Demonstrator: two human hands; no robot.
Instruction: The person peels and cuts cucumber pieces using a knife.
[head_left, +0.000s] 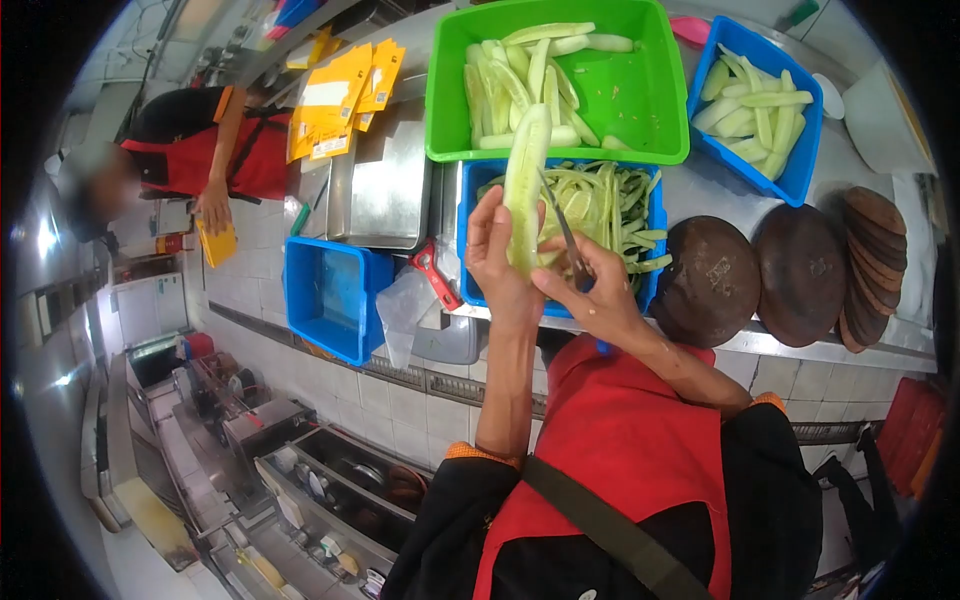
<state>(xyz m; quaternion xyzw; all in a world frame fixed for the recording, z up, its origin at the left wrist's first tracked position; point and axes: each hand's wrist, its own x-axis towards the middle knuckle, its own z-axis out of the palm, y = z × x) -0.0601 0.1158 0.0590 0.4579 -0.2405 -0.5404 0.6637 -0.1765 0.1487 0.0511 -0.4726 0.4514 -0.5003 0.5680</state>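
My left hand (pixel 497 245) is closed around the lower end of a halved, peeled cucumber (pixel 528 170), held upright with its pale seeded face showing. My right hand (pixel 600 290) grips a knife (pixel 571 238), its narrow blade pointing up close beside the cucumber; I cannot tell whether it touches. Both hands are above a blue tub (pixel 657 210) holding green peel strips and pale cucumber scraps (pixel 590 205). Behind it, a green tub (pixel 640 135) contains several peeled cucumber halves (pixel 510 85). More cucumber pieces (pixel 765 110) fill a second blue tub (pixel 808 165) at the right.
Round dark wooden boards (pixel 705 280) line the counter's right side. Left of me are a small blue bin (pixel 325 300), a red peeler (pixel 434 272), a steel tray (pixel 385 190) and yellow packets (pixel 345 90). A co-worker in a red apron (pixel 240 160) holds another yellow packet (pixel 216 242).
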